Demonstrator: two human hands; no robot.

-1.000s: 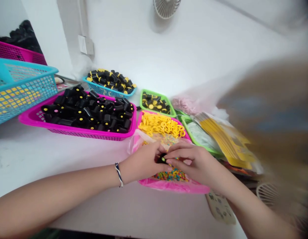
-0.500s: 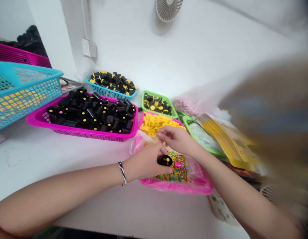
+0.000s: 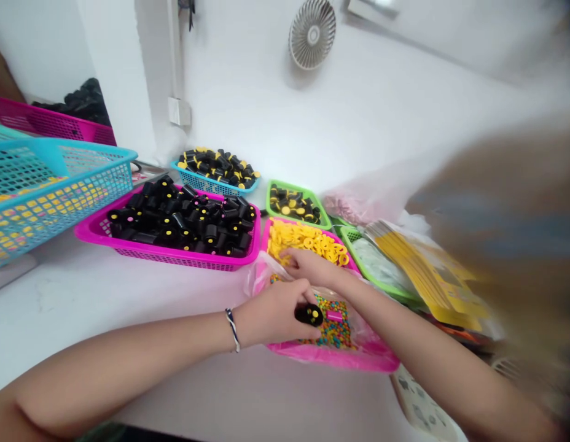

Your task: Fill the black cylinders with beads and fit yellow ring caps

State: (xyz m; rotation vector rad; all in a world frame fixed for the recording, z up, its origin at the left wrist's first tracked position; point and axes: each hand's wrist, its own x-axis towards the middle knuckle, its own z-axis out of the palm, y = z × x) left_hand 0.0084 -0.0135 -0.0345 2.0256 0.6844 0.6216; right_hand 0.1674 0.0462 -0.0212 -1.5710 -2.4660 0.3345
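My left hand (image 3: 280,313) is closed around a black cylinder (image 3: 309,314) whose round end, with yellow spots, faces right. It hovers over small multicoloured balls (image 3: 333,334) in a clear bag, lying in a pink basket (image 3: 359,363). A small pink piece (image 3: 334,315) rests on the balls. Just beyond, my right hand (image 3: 308,267) is at the near edge of a heap of yellow ring-shaped caps (image 3: 308,236). Its fingers are curled in, and whatever is between them is hidden.
A magenta basket (image 3: 174,256) of black cylinders stands left, with a blue basket (image 3: 220,183) and a green basket (image 3: 298,205) of black-and-yellow pieces behind. A larger blue basket (image 3: 82,184) is far left. Yellow packets (image 3: 414,270) lie right. A blurred shape fills the right edge.
The view has tilted up, so everything sits lower. My right hand has moved slightly left, away from the cylinder, to the yellow caps. The left hand keeps its hold on the black cylinder.
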